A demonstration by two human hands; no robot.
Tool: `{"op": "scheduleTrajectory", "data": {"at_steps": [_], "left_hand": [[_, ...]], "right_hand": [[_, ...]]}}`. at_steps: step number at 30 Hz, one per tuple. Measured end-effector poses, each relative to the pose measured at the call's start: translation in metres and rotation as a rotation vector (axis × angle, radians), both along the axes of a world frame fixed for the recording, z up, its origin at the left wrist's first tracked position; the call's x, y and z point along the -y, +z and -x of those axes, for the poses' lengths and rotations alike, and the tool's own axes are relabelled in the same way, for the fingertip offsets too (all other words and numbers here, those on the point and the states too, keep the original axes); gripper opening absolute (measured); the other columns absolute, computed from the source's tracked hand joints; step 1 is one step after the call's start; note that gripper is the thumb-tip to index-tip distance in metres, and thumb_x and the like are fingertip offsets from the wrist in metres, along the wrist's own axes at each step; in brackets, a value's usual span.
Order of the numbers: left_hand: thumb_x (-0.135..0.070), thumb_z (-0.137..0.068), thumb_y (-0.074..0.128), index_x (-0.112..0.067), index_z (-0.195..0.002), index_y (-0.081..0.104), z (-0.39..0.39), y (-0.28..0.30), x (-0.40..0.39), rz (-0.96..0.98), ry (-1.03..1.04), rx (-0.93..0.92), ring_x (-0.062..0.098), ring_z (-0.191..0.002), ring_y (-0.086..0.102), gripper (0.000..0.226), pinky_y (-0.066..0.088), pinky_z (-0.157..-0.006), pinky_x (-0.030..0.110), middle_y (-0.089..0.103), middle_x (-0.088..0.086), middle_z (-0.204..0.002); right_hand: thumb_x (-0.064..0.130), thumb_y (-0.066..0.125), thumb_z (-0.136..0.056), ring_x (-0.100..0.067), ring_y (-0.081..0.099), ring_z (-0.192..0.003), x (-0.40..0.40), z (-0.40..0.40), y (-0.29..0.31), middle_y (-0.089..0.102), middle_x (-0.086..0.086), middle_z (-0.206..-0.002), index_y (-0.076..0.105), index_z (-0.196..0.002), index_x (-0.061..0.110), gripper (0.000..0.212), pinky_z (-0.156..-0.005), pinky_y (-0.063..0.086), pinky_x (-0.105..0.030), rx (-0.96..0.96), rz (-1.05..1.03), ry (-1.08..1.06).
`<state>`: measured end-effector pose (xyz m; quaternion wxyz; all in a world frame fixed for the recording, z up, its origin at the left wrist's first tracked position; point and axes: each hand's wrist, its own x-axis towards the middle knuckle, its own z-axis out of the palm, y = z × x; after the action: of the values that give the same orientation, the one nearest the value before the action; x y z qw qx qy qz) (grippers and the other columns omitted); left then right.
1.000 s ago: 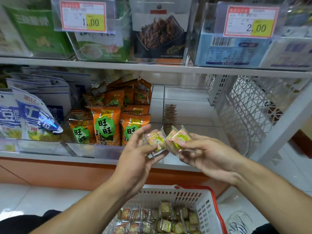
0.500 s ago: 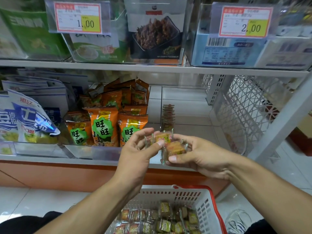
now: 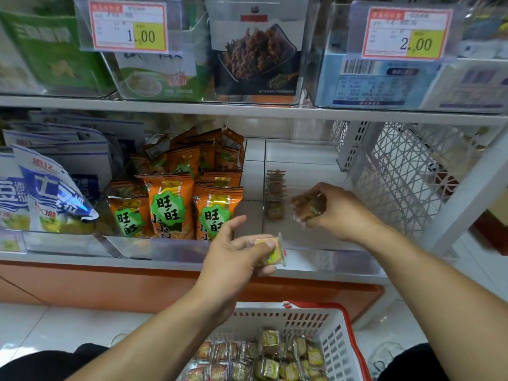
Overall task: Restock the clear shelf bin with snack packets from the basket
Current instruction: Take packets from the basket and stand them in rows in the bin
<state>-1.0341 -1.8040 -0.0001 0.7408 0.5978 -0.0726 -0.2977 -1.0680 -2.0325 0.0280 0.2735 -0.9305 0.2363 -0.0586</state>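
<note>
Clear acrylic shelf bin (image 3: 316, 243), nearly bare; a short row of snack packets (image 3: 275, 196) stands along its left wall. Right hand (image 3: 341, 213), inside the bin, grips a blurred packet (image 3: 308, 207): best set upright against that row. Left hand (image 3: 236, 257) pinches a second packet (image 3: 270, 250) just before the bin's front lip. White basket (image 3: 338, 342) below holds more.

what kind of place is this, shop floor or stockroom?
Most likely a small shop's snack aisle. Price tags reading 1.00 and 2.00 hang on clear bins of packaged snacks on a white shelf, orange snack bags face outward, and a shopping basket holds small packets.
</note>
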Motion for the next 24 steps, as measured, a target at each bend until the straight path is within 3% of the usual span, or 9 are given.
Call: {"op": "scheduleTrajectory", "data": {"at_steps": [2, 4, 8, 11, 17, 21, 24], "left_hand": [[-0.003, -0.085, 0.078, -0.031, -0.136, 0.045, 0.003, -0.001, 0.004, 0.003, -0.030, -0.030, 0.021, -0.085, 0.078, 0.066, 0.061, -0.063, 0.028, 0.080, 0.001, -0.095], [-0.002, -0.085, 0.078, -0.028, -0.133, 0.051, 0.002, -0.001, 0.006, 0.000, -0.033, -0.043, 0.022, -0.087, 0.078, 0.061, 0.061, -0.063, 0.029, 0.080, 0.003, -0.096], [0.000, -0.087, 0.076, -0.026, -0.126, 0.060, 0.002, -0.002, 0.008, -0.012, -0.040, -0.059, 0.024, -0.088, 0.078, 0.050, 0.061, -0.063, 0.029, 0.080, 0.005, -0.097], [-0.001, -0.087, 0.076, -0.028, -0.126, 0.059, 0.002, -0.003, 0.008, -0.018, -0.045, -0.063, 0.025, -0.089, 0.078, 0.051, 0.061, -0.063, 0.029, 0.079, 0.007, -0.100], [-0.001, -0.089, 0.074, -0.028, -0.127, 0.059, 0.000, -0.003, 0.006, -0.014, -0.073, -0.070, 0.025, -0.089, 0.078, 0.049, 0.062, -0.062, 0.028, 0.080, 0.006, -0.100], [0.001, -0.091, 0.071, -0.027, -0.127, 0.061, -0.002, -0.003, 0.004, 0.017, -0.085, -0.106, 0.032, -0.090, 0.078, 0.047, 0.063, -0.062, 0.030, 0.080, 0.009, -0.098], [0.006, -0.092, 0.067, -0.025, -0.128, 0.062, -0.002, -0.001, 0.001, 0.034, -0.082, -0.116, 0.032, -0.085, 0.078, 0.047, 0.063, -0.064, 0.030, 0.080, 0.003, -0.087]], "right_hand": [[0.034, 0.089, -0.066, -0.021, 0.063, -0.093, -0.001, -0.013, -0.013, 0.071, -0.002, -0.108, 0.063, -0.112, 0.025, 0.054, -0.073, 0.043, -0.024, -0.133, 0.072, 0.043], [0.033, 0.085, -0.070, -0.024, 0.065, -0.100, -0.005, -0.029, -0.027, 0.072, -0.002, -0.112, 0.064, -0.114, 0.024, 0.049, -0.074, 0.046, -0.024, -0.205, 0.125, 0.076], [0.026, 0.082, -0.076, -0.028, 0.066, -0.110, -0.014, -0.057, -0.045, 0.070, -0.007, -0.121, 0.065, -0.119, 0.018, 0.046, -0.086, 0.052, -0.027, -0.247, 0.162, 0.096], [0.023, 0.076, -0.082, -0.031, 0.064, -0.116, -0.020, -0.071, -0.051, 0.068, -0.009, -0.126, 0.063, -0.123, 0.016, 0.044, -0.086, 0.049, -0.026, -0.244, 0.134, 0.072], [0.011, 0.077, -0.079, -0.036, 0.060, -0.120, -0.018, -0.082, -0.050, 0.058, -0.021, -0.130, 0.029, -0.141, 0.005, 0.079, -0.087, 0.051, -0.036, -0.282, -0.010, -0.125], [0.015, 0.081, -0.078, -0.036, 0.060, -0.119, -0.018, -0.085, -0.051, 0.059, -0.020, -0.131, 0.029, -0.142, 0.006, 0.083, -0.082, 0.051, -0.035, -0.276, -0.074, -0.123], [0.012, 0.087, -0.071, -0.033, 0.058, -0.123, -0.015, -0.080, -0.050, 0.058, -0.017, -0.135, 0.021, -0.153, 0.006, 0.106, -0.095, 0.053, -0.038, -0.231, -0.179, -0.111]]}}
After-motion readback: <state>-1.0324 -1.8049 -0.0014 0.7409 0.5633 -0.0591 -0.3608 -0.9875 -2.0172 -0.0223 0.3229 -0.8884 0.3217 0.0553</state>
